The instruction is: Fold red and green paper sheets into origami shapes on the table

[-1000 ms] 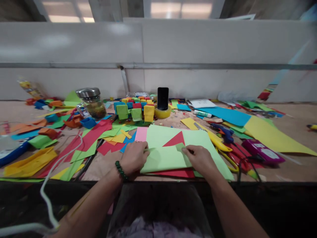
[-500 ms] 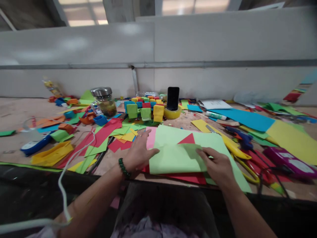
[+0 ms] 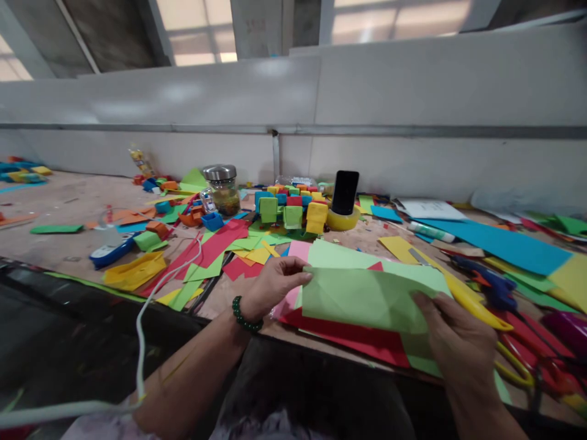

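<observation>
A rectangular sheet of light green paper (image 3: 362, 299) is held up between my two hands, slightly bowed. My left hand (image 3: 279, 284), with a green bead bracelet (image 3: 245, 315) at the wrist, pinches its upper left corner. At the right end my right hand (image 3: 458, 330) grips it, the thumb on top and the other fingers partly hidden. Beneath lie a larger pale green sheet (image 3: 339, 250), red paper (image 3: 348, 336) and pink paper (image 3: 298, 249). A yellow utility knife (image 3: 477, 305) rests to the right of the sheets.
Folded paper blocks (image 3: 293, 217) stand mid-table beside a black phone (image 3: 345, 192) propped on a tape roll (image 3: 343, 220). A lidded glass jar (image 3: 224, 195) is left of them. A glue gun (image 3: 486, 284) and scissors (image 3: 516, 363) lie right. A white cable (image 3: 142, 330) hangs over the front edge.
The green sheet has come up off the pile toward me. My left hand, open beside it before, now pinches its corner. The view has swung left.
</observation>
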Action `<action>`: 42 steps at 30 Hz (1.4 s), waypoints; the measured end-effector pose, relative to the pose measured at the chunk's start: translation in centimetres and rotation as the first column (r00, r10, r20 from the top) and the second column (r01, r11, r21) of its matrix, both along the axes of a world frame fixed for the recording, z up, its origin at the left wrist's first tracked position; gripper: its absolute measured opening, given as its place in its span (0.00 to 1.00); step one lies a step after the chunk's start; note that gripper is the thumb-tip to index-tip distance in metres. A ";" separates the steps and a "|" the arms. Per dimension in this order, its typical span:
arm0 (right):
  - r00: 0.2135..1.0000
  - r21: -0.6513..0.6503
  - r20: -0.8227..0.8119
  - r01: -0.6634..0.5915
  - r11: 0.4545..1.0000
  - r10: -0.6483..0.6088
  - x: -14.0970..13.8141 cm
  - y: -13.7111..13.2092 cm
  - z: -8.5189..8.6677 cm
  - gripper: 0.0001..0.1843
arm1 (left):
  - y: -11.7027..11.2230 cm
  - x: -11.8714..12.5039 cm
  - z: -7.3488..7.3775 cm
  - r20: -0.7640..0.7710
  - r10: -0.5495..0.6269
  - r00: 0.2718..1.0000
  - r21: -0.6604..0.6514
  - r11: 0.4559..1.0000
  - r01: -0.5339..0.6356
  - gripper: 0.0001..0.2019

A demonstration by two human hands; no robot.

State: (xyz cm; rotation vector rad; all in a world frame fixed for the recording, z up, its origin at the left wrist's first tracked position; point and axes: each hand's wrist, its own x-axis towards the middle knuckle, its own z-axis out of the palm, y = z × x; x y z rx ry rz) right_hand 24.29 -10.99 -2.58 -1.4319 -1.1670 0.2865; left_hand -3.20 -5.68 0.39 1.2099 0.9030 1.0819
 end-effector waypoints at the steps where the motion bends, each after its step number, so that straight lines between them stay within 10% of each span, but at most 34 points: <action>1: 1.000 -0.004 0.003 0.004 1.000 -0.004 0.0 0.0 0.0 0.14 | 0.0 0.0 0.0 -0.009 0.009 1.000 0.009 1.000 -0.009 0.16; 11: 0.990 -0.148 0.144 0.034 0.988 -0.013 0.7 0.7 -0.1 0.17 | 0.0 -0.2 -0.3 -0.301 0.057 0.952 0.176 0.984 -0.003 0.07; 13: 0.966 -0.222 0.253 0.009 0.975 0.049 0.7 0.9 -0.3 0.18 | 0.2 -0.1 -0.6 -0.523 0.096 0.847 0.236 0.971 0.036 0.05; 16: 0.898 -0.324 0.416 0.001 0.946 0.142 0.4 1.2 -0.6 0.18 | 0.2 0.2 -0.9 -0.848 0.162 0.504 0.304 0.929 0.213 0.18; 20: 0.812 -0.396 0.544 0.025 0.918 0.213 -0.2 1.3 -0.7 0.20 | 0.1 0.9 -0.5 -0.952 0.180 0.249 0.277 0.855 0.439 0.21; 24: 0.776 -0.405 0.584 0.021 0.914 0.240 -0.3 1.4 -0.8 0.19 | 0.4 1.4 0.0 -0.920 0.362 0.151 0.353 0.598 0.719 0.20; 28: 0.760 -0.407 0.605 0.037 0.913 0.239 -0.3 1.2 -1.0 0.19 | 1.1 1.9 0.3 -0.957 0.261 0.127 0.210 0.319 0.924 0.17; 38: 0.634 -0.372 0.755 0.204 0.905 0.167 -1.2 0.8 0.0 0.23 | -1.6 4.9 1.2 -0.940 0.341 0.004 0.158 0.425 0.891 0.21; 42: 0.429 -0.136 0.886 -0.128 0.982 0.179 -2.1 -0.6 1.0 0.15 | -2.6 5.2 0.8 -0.928 0.371 -0.018 0.170 0.467 0.868 0.19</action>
